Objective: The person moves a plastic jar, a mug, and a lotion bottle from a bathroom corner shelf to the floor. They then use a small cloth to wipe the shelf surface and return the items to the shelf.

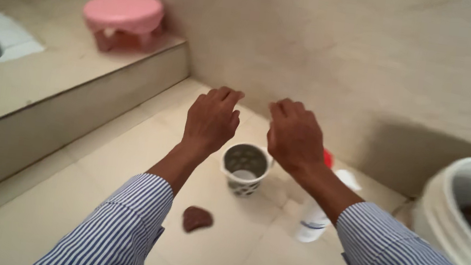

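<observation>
Tiled floor point(125, 155) holds one mug point(245, 168), one bottle point(314, 220), one brown pad point(197, 218).

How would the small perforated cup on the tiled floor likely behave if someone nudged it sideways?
The perforated cup looks like thin plastic with cut-out holes, so it is probably light and would slide easily on the smooth tiled floor. It stands upright and seems taller than its base is wide, so a push near the rim might tip it. Once on its side, its round wall could let it roll.
</observation>
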